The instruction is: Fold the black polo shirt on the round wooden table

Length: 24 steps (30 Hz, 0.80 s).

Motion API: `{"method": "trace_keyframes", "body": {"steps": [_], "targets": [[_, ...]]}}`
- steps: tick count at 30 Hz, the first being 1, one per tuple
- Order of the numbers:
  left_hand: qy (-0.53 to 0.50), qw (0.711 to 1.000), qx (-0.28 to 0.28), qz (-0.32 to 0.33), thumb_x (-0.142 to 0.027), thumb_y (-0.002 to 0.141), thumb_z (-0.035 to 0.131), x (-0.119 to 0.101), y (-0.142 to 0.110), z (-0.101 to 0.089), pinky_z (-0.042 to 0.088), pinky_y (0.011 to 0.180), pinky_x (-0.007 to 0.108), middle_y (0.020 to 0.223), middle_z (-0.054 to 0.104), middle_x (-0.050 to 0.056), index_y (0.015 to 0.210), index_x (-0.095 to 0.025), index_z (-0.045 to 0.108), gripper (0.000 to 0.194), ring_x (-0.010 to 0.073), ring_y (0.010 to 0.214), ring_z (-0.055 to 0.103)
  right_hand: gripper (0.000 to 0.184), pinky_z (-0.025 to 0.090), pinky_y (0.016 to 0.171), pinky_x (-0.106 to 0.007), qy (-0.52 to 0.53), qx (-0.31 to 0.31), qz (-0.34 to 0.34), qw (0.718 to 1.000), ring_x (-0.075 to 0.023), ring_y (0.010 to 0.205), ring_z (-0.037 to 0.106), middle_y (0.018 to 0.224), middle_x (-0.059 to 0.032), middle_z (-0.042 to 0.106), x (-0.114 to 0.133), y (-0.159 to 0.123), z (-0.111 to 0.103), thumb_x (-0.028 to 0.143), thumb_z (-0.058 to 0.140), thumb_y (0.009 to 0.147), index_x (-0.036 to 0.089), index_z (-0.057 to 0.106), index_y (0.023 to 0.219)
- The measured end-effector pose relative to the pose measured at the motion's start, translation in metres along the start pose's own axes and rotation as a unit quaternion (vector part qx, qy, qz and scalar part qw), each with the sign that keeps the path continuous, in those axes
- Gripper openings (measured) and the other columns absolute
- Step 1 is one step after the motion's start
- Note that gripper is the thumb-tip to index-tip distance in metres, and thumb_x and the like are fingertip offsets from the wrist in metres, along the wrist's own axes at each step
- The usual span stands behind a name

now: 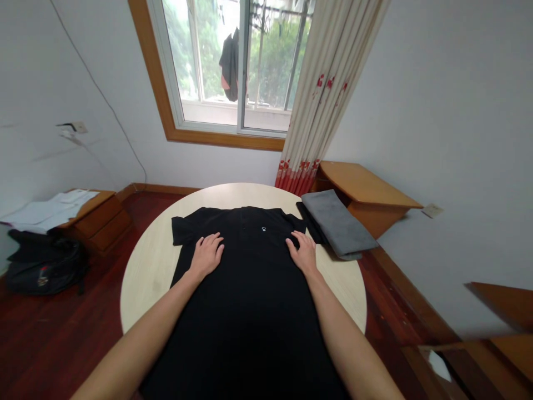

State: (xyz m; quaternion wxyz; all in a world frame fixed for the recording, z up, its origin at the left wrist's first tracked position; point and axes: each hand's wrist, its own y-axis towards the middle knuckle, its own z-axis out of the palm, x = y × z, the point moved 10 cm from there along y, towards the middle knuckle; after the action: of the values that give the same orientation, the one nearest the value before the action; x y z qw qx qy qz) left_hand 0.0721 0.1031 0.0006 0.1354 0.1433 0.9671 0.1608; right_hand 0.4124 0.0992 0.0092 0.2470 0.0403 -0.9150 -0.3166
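A black short-sleeved shirt [250, 289] with a small white chest logo lies spread flat on a round light-wood table [145, 266], collar pointing away from me. My left hand [207, 254] rests flat on the shirt's left chest area, fingers stretched out. My right hand [303, 253] lies flat on the right chest area near the sleeve, fingers also extended. Neither hand holds anything.
A folded grey cloth [339, 223] lies at the table's right edge, over a dark garment. A wooden side table [366, 191] stands right, a low cabinet with white papers [50, 211] and a black bag [41, 266] left. Window and curtain [325, 94] behind.
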Motion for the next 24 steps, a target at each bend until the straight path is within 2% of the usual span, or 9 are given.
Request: {"method": "trace_keyframes", "body": {"steps": [4, 8, 11, 13, 15, 17, 20, 22, 24], "targets": [[0.017, 0.999, 0.045, -0.011, -0.035, 0.101, 0.036, 0.005, -0.021, -0.001, 0.031, 0.118, 0.049, 0.152, 0.05, 0.009, 0.132, -0.022, 0.06, 0.041, 0.0252, 0.141, 0.044, 0.041, 0.036, 0.107, -0.041, -0.02, 0.028, -0.015, 0.999, -0.0251, 0.119, 0.059, 0.125, -0.0132, 0.069, 0.012, -0.017, -0.011, 0.047, 0.045, 0.098, 0.016, 0.068, 0.113], [0.053, 0.994, 0.1, -0.009, -0.041, 0.102, 0.035, -0.006, -0.052, 0.005, 0.025, 0.12, 0.057, 0.161, 0.036, 0.008, 0.144, -0.023, 0.051, 0.049, 0.0281, 0.15, 0.03, 0.044, 0.033, 0.11, -0.042, -0.101, 0.116, 0.02, 0.988, -0.0264, 0.128, 0.053, 0.137, -0.0149, 0.061, 0.018, -0.049, -0.011, 0.044, 0.046, 0.098, 0.015, 0.064, 0.125], [0.061, 0.989, 0.132, -0.003, -0.042, 0.1, 0.037, -0.015, -0.069, 0.0, 0.028, 0.117, 0.059, 0.161, 0.036, 0.01, 0.147, -0.022, 0.049, 0.052, 0.0303, 0.149, 0.03, 0.05, 0.031, 0.11, -0.049, -0.207, 0.212, 0.057, 0.953, -0.0315, 0.137, 0.045, 0.147, -0.0183, 0.052, 0.024, -0.071, -0.015, 0.044, 0.046, 0.099, 0.014, 0.057, 0.137], [0.059, 0.985, 0.165, 0.001, -0.043, 0.097, 0.044, -0.017, -0.069, -0.007, 0.037, 0.111, 0.056, 0.154, 0.047, 0.011, 0.141, -0.023, 0.056, 0.05, 0.0326, 0.142, 0.042, 0.052, 0.033, 0.106, -0.053, -0.261, 0.29, 0.079, 0.917, -0.0359, 0.132, 0.049, 0.143, -0.0213, 0.055, 0.029, -0.075, -0.018, 0.047, 0.05, 0.097, 0.013, 0.059, 0.136], [0.047, 0.977, 0.206, -0.016, -0.045, 0.094, 0.047, -0.012, -0.056, -0.014, 0.048, 0.099, 0.051, 0.135, 0.065, 0.011, 0.125, -0.023, 0.068, 0.043, 0.0334, 0.124, 0.059, 0.05, 0.038, 0.1, -0.053, -0.289, 0.365, 0.106, 0.879, -0.0374, 0.119, 0.059, 0.129, -0.0228, 0.065, 0.032, -0.068, -0.02, 0.05, 0.056, 0.094, 0.012, 0.068, 0.123], [0.029, 0.974, 0.217, -0.052, -0.047, 0.095, 0.043, -0.001, -0.031, -0.022, 0.052, 0.088, 0.045, 0.113, 0.074, 0.011, 0.112, -0.023, 0.073, 0.041, 0.0312, 0.104, 0.068, 0.045, 0.042, 0.094, -0.049, -0.293, 0.386, 0.12, 0.867, -0.0356, 0.107, 0.066, 0.114, -0.0217, 0.071, 0.039, -0.044, -0.022, 0.05, 0.056, 0.093, 0.012, 0.073, 0.11], [0.015, 0.985, 0.157, -0.074, -0.046, 0.097, 0.043, 0.013, 0.018, -0.032, 0.049, 0.092, 0.041, 0.112, 0.074, 0.011, 0.115, -0.022, 0.071, 0.041, 0.0293, 0.107, 0.067, 0.036, 0.045, 0.087, -0.039, -0.256, 0.317, 0.075, 0.91, -0.0296, 0.103, 0.068, 0.108, -0.0166, 0.074, 0.06, 0.013, -0.013, 0.04, 0.047, 0.099, 0.018, 0.074, 0.106], [0.021, 0.991, 0.115, -0.057, -0.042, 0.097, 0.046, 0.017, 0.046, -0.029, 0.043, 0.102, 0.042, 0.12, 0.072, 0.012, 0.123, -0.022, 0.068, 0.039, 0.0289, 0.117, 0.062, 0.033, 0.044, 0.086, -0.035, -0.216, 0.286, 0.043, 0.933, -0.026, 0.103, 0.068, 0.11, -0.0121, 0.075, 0.07, 0.041, 0.005, 0.034, 0.045, 0.1, 0.022, 0.074, 0.109], [0.029, 0.994, 0.099, -0.048, -0.038, 0.098, 0.045, 0.024, 0.062, -0.017, 0.036, 0.108, 0.045, 0.125, 0.07, 0.012, 0.127, -0.022, 0.065, 0.038, 0.0289, 0.123, 0.058, 0.032, 0.044, 0.088, -0.034, -0.191, 0.284, 0.028, 0.939, -0.0247, 0.106, 0.067, 0.115, -0.0104, 0.074, 0.07, 0.057, 0.029, 0.03, 0.044, 0.099, 0.023, 0.073, 0.113]]}}
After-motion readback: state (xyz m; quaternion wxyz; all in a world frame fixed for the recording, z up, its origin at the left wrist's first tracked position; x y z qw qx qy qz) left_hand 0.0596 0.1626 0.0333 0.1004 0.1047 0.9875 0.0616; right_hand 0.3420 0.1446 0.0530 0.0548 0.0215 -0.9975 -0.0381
